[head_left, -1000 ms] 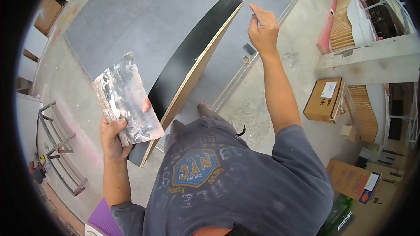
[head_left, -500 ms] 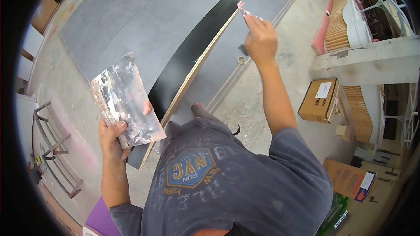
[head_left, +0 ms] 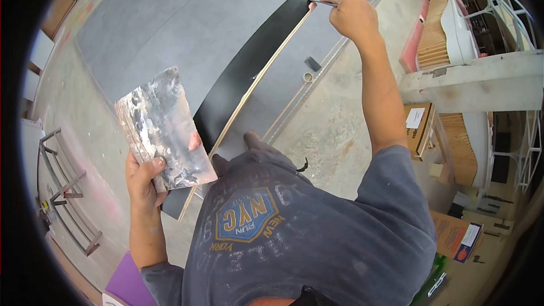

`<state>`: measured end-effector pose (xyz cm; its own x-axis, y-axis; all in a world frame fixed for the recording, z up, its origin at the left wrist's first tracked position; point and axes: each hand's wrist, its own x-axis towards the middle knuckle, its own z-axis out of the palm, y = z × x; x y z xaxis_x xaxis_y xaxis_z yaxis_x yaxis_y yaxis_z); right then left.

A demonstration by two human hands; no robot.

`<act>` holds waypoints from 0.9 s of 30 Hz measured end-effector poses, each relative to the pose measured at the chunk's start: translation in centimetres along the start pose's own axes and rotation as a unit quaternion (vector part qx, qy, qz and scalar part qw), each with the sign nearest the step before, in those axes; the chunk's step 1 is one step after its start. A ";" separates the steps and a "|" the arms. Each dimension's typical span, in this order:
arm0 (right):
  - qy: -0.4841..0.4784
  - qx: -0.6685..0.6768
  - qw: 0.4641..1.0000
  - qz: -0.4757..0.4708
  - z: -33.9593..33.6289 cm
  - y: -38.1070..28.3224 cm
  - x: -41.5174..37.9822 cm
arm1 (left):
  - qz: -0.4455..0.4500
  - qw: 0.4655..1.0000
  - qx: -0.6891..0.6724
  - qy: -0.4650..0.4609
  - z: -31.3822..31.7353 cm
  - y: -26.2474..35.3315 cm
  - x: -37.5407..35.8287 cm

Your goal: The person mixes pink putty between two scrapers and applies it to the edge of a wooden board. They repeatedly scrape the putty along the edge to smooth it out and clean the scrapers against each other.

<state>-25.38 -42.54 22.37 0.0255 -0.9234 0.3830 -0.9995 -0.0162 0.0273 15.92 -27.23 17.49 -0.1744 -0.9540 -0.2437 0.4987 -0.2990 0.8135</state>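
Observation:
My left hand [head_left: 143, 178] grips a flat palette board [head_left: 156, 124] smeared with white, black and pink filler, thumb on top. A pink lump of putty [head_left: 195, 141] sits near its right edge. At the far end of a long curved black panel [head_left: 249, 59], my right hand [head_left: 356, 18] is closed round a thin putty knife [head_left: 324, 3], seen nearly edge-on. The blade touches the panel's far corner, where a pink dab of filler [head_left: 312, 6] shows. The panel's pale raw edge [head_left: 262, 81] faces right, and its near end runs beneath the palette board.
A large grey sheet [head_left: 170, 17] lies below the panel. On it are a roll of tape [head_left: 308, 77] and a dark block [head_left: 313, 63]. Cardboard boxes [head_left: 418, 127] stand at right, a metal frame [head_left: 62, 192] at left, and a purple mat [head_left: 133, 280] at lower left.
My right hand has moved right and slightly up, turning the putty knife from a slant to nearly level at the panel's corner. Pink filler now shows on that corner. The left hand has barely moved.

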 end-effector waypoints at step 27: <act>0.101 0.175 0.971 -0.125 -0.7 -0.6 -3.9 | 0.010 1.000 0.012 0.004 -0.7 0.1 0.2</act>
<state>-24.90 -38.65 21.45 0.2363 -0.7801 0.5794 -0.9056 -0.3930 -0.1597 16.50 -27.43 17.15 -0.1573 -0.9599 -0.2319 0.4814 -0.2796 0.8307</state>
